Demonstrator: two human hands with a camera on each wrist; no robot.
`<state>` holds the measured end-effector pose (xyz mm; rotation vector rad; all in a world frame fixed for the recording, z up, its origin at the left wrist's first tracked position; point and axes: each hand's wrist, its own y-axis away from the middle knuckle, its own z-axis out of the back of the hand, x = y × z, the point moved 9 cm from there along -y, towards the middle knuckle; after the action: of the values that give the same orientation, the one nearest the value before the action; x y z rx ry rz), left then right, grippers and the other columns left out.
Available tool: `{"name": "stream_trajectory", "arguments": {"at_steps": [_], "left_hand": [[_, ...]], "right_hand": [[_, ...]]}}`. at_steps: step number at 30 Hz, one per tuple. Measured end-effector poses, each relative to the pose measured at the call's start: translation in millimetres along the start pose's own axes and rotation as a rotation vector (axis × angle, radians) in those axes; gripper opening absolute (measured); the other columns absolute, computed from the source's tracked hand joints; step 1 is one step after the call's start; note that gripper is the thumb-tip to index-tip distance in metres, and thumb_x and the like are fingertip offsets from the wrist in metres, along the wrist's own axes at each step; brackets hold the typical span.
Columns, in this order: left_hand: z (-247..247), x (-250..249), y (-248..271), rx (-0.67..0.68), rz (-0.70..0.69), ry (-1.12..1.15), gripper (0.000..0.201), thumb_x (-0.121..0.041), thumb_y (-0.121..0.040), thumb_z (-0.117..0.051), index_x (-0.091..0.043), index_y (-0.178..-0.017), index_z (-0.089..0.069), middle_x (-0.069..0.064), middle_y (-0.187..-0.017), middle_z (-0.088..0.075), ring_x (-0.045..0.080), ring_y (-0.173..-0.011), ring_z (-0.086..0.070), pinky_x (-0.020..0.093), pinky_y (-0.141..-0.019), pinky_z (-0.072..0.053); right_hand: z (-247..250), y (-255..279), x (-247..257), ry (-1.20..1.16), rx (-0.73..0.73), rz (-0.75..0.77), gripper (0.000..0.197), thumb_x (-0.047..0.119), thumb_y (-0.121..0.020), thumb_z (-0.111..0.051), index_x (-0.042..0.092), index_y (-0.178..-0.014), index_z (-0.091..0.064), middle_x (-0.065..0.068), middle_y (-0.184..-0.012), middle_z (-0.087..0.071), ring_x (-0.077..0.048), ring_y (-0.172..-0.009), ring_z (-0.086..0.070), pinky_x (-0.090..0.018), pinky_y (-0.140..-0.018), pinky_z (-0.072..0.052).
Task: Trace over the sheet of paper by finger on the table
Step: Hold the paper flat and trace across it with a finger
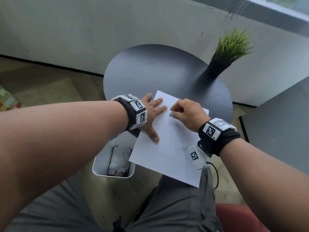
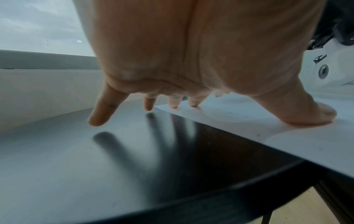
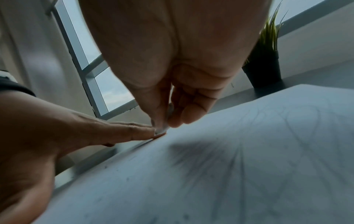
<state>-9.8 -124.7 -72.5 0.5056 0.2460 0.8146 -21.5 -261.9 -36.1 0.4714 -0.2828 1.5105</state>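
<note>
Left hand [image 1: 151, 113] flat and spread wide, thumb and two fingertips pressed on the sheet of paper [image 1: 168, 148], the other fingers on the round dark table [image 1: 150, 71]. Right hand [image 1: 187, 113] just beside those fingertips, fingers curled in, one fingertip [image 3: 173, 122] down on the paper, nothing held. Paper under both hands, its near corner past the table edge. Beyond the right hand, a potted grass plant [image 1: 229, 52]. Below the left wrist, a white bin [image 1: 113, 163].

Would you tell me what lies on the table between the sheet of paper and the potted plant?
Nothing: in the head view only bare dark table runs from the sheet of paper to the potted plant.
</note>
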Motion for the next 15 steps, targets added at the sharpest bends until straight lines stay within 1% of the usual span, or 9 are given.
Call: {"name": "stream_trajectory", "arguments": {"at_steps": [2,3,6,7,10,12,15], "left_hand": [[0.4,-1.2,3.6,0.026,0.008,0.012,0.132,-0.087,-0.063,-0.067,-0.039,-0.159,0.012,-0.009,-0.167,0.019,0.035,-0.153,0.017,0.072,-0.112,-0.017],[0.9,-1.5,5.1,0.032,0.010,0.018,0.132,-0.085,-0.065,-0.067,-0.039,-0.158,0.013,-0.008,-0.167,0.020,0.036,-0.153,0.018,0.070,-0.113,-0.017],[-0.3,-1.1,2.6,0.032,0.007,0.023,0.134,-0.085,-0.063,-0.069,-0.039,-0.158,0.014,-0.007,-0.167,0.021,0.038,-0.153,0.018,0.069,-0.114,-0.018],[-1.1,-1.0,0.6,0.031,0.005,0.023,0.136,-0.085,-0.062,-0.069,-0.039,-0.158,0.014,-0.006,-0.167,0.021,0.039,-0.152,0.017,0.069,-0.114,-0.018],[-3.3,-1.2,-3.1,0.032,0.000,0.010,0.139,-0.087,-0.058,-0.069,-0.039,-0.158,0.015,-0.005,-0.167,0.020,0.041,-0.152,0.016,0.068,-0.115,-0.016],[-3.8,-1.3,-3.1,0.032,-0.007,0.004,0.139,-0.088,-0.058,-0.068,-0.039,-0.157,0.016,-0.006,-0.167,0.021,0.041,-0.152,0.017,0.068,-0.116,-0.016],[-4.9,-2.2,-2.8,0.041,-0.019,-0.004,0.139,-0.088,-0.059,-0.068,-0.040,-0.157,0.017,-0.008,-0.166,0.024,0.042,-0.152,0.018,0.069,-0.115,-0.016]], "right_hand": [[-3.5,-1.4,-3.9,-0.027,0.010,-0.013,0.009,0.026,-0.082,-0.073,0.025,-0.091,-0.072,0.002,-0.093,-0.059,-0.013,-0.087,-0.056,-0.025,-0.083,-0.044],[-4.7,-2.2,-6.7,-0.043,0.017,-0.032,0.007,0.025,-0.082,-0.073,0.026,-0.089,-0.072,0.003,-0.091,-0.060,-0.013,-0.086,-0.057,-0.025,-0.081,-0.044],[-4.9,-6.1,-15.7,-0.047,0.038,-0.098,0.003,0.029,-0.083,-0.069,0.026,-0.084,-0.069,0.006,-0.078,-0.063,-0.015,-0.078,-0.059,-0.025,-0.068,-0.044],[-4.5,-7.3,-17.1,-0.016,0.039,-0.111,0.006,0.031,-0.083,-0.068,0.025,-0.085,-0.068,0.005,-0.079,-0.064,-0.016,-0.079,-0.059,-0.026,-0.067,-0.044],[-8.9,-3.7,-10.5,0.077,0.036,-0.104,0.013,0.032,-0.086,-0.065,0.020,-0.089,-0.062,0.002,-0.089,-0.065,-0.019,-0.086,-0.057,-0.029,-0.072,-0.042],[-22.1,10.4,7.7,0.107,0.111,-0.006,0.012,0.030,-0.088,-0.063,0.019,-0.088,-0.059,0.000,-0.089,-0.065,-0.021,-0.085,-0.058,-0.032,-0.073,-0.045],[-47.1,43.6,42.7,0.210,0.380,0.252,0.011,0.029,-0.089,-0.063,0.020,-0.085,-0.058,0.003,-0.079,-0.064,-0.020,-0.078,-0.058,-0.031,-0.071,-0.045]]}}
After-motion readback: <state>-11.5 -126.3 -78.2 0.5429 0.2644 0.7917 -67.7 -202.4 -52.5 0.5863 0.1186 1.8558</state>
